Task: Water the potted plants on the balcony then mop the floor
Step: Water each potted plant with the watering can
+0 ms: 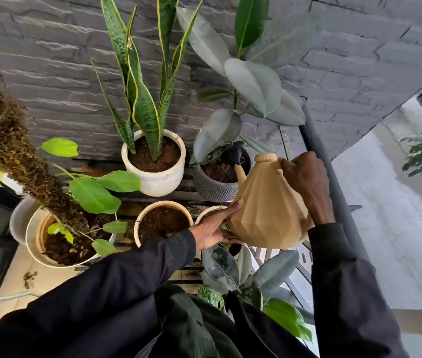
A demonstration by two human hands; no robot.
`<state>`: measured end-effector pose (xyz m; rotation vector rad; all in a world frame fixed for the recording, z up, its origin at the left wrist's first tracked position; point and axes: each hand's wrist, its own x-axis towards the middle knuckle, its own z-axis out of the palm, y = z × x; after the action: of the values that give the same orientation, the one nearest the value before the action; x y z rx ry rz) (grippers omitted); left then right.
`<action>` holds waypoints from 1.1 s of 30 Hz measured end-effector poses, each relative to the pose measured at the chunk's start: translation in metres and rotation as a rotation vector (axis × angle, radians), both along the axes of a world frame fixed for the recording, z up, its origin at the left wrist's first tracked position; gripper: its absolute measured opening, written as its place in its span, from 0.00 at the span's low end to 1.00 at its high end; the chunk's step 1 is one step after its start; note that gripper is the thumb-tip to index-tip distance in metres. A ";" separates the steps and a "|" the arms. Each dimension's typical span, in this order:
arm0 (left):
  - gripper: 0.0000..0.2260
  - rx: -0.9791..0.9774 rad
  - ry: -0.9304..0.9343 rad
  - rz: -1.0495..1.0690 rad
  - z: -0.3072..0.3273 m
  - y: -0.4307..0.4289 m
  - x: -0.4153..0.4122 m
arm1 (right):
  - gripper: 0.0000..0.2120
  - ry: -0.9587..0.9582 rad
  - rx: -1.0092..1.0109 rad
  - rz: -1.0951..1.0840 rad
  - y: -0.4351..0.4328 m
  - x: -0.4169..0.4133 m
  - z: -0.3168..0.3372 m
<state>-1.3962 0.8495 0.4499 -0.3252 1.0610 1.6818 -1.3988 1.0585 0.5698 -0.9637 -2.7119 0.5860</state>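
- Holding a tan watering can [266, 210] with both hands, a person in dark sleeves [127, 280] is close to a grey stone wall [50, 47].
- The right hand [305, 177] is at the top of the can. Its grip is curled tight round the handle.
- The left hand [212, 231] is low on the can's side. Its grip is spread, with the fingers lying flat on the can and the thumb under it.
- The can is up in the air and leans toward the wall. Its spout [239, 174] ends in a black sprinkler head [234, 154].
- The sprinkler head is right over the soil of a dark grey ribbed pot [212, 189]. A rubber plant [253, 83] with big dull leaves grows in that pot.
- Just beside it on the left is a white pot [158, 182] with a tall snake plant [142, 99].
- Nearer the person is a tan pot [164, 202] full of brown soil.
- On the far left is a big white pot [30, 241] with a shaggy moss pole [11, 135] and bright green leaves.
- A dark rail [315, 143] runs past the right hand.
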 end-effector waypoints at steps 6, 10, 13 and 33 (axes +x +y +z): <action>0.43 0.023 -0.053 0.028 0.009 0.004 0.000 | 0.22 -0.025 0.073 0.047 0.005 -0.012 0.011; 0.31 0.045 -0.072 0.034 0.011 0.008 0.001 | 0.22 -0.042 0.065 0.076 0.016 -0.019 0.008; 0.26 0.052 -0.075 0.031 0.013 0.011 0.000 | 0.22 -0.049 0.056 0.088 0.020 -0.024 0.008; 0.24 0.040 -0.086 0.072 0.013 0.024 0.002 | 0.22 -0.060 0.018 0.101 0.032 -0.025 0.008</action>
<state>-1.3940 0.8740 0.4626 -0.4104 0.9614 1.7353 -1.4233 1.0905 0.5774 -0.8571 -2.8271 0.5577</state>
